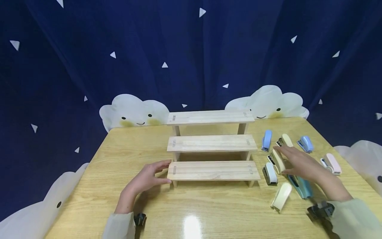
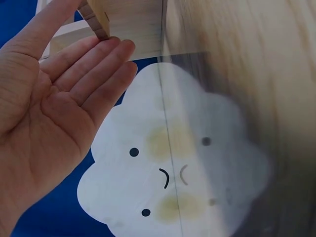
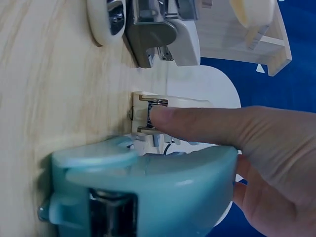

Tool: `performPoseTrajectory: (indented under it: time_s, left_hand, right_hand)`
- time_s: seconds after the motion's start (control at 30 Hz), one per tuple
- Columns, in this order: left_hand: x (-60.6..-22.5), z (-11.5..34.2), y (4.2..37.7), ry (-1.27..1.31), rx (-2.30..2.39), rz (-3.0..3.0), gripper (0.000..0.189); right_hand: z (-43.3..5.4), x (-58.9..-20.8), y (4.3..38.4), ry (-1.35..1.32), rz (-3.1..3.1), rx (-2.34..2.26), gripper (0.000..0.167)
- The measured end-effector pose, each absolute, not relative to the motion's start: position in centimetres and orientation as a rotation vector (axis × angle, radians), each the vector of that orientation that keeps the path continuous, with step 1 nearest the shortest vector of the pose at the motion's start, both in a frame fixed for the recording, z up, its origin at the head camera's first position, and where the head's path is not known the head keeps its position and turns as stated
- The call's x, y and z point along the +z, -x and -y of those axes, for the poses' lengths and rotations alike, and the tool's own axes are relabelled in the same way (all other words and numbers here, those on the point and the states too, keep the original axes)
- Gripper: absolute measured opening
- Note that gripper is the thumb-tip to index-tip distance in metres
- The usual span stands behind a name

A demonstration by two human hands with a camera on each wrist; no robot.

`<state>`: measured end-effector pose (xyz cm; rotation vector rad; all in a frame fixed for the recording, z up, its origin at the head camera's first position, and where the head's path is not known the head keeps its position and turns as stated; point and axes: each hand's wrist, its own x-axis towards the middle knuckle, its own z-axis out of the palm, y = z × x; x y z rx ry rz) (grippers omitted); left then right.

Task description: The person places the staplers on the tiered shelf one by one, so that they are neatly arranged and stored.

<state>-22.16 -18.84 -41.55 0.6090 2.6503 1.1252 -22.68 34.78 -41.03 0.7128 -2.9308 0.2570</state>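
Observation:
A wooden three-tier stand [image 1: 212,142] stands on the table. My left hand [image 1: 146,179] is at the left end of its lowest shelf [image 1: 213,171]. In the left wrist view the fingers [image 2: 106,74] of that hand are straight, with tips touching the board's end. Over at the right, my right hand [image 1: 308,166] pinches a cream stapler [image 1: 278,161] between thumb and fingers. The right wrist view shows the thumb [image 3: 197,121] on this stapler; its other fingers are mostly hidden. Beneath that hand lies a teal stapler [image 1: 302,188], large and close in the right wrist view.
Around the right hand lie a white stapler [image 1: 270,173], another cream stapler [image 1: 281,196], a cream stapler farther back [image 1: 286,140], a light blue stapler [image 1: 267,140], a blue stapler [image 1: 305,144] and a pink stapler [image 1: 332,163]. A dark blue curtain [image 1: 185,49] hangs behind the table.

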Motion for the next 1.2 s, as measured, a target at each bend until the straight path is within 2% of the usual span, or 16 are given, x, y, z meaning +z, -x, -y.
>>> performPoseTrajectory:
  time_s: [0.77,1.2]
  left_hand:
    - [-42.3,19.1,22.6,-0.615,1.223,-2.604,0.074]
    - [-42.4,19.1,22.6,-0.616,1.247,-2.579,0.073]
  right_hand:
    - [-35.1,-40.7,22.6,-0.597,2.812,0.304,0.086]
    - [-34.7,-38.6,21.7,-0.525,2.627,0.439,0.089]
